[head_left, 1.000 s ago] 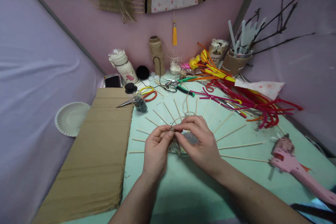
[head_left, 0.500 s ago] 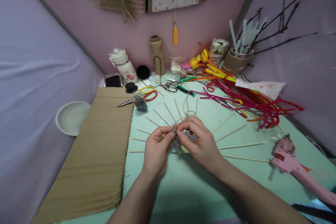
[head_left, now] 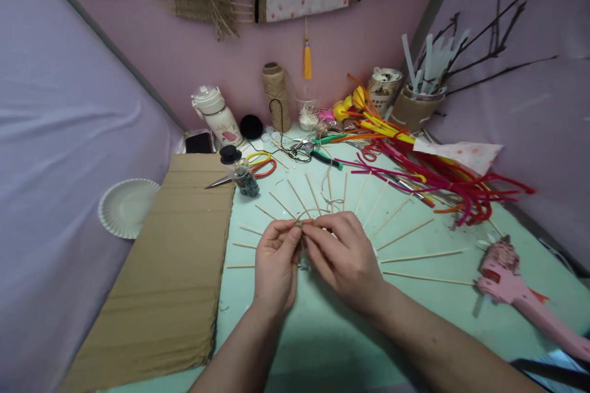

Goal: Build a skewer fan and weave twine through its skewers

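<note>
Between my fingertips is a brown twine [head_left: 298, 225], bunched into what looks like a small knot, with a loose tail trailing on the table beyond. My left hand [head_left: 278, 261] pinches it from the left, thumb against forefinger. From the right, my right hand [head_left: 348, 255] pinches the same twine close beside the knot. Both hands are above a fan of thin wooden sticks [head_left: 391, 224] that spread outward over the tabletop. The centre of the fan is mostly hidden by my hands.
Brown cardboard [head_left: 161, 270] lies at left, near a paper plate [head_left: 129, 209]. Scissors [head_left: 262, 166] and a small jar [head_left: 246, 181] sit beyond it. A pink glue gun [head_left: 511, 288] rests at right, below red pipe cleaners [head_left: 479, 190]. A twine spool [head_left: 276, 98] stands at the back.
Both sets of fingertips have shifted slightly left with the twine. My right fingers have closed in beside the knot, and the hanging strands now show less.
</note>
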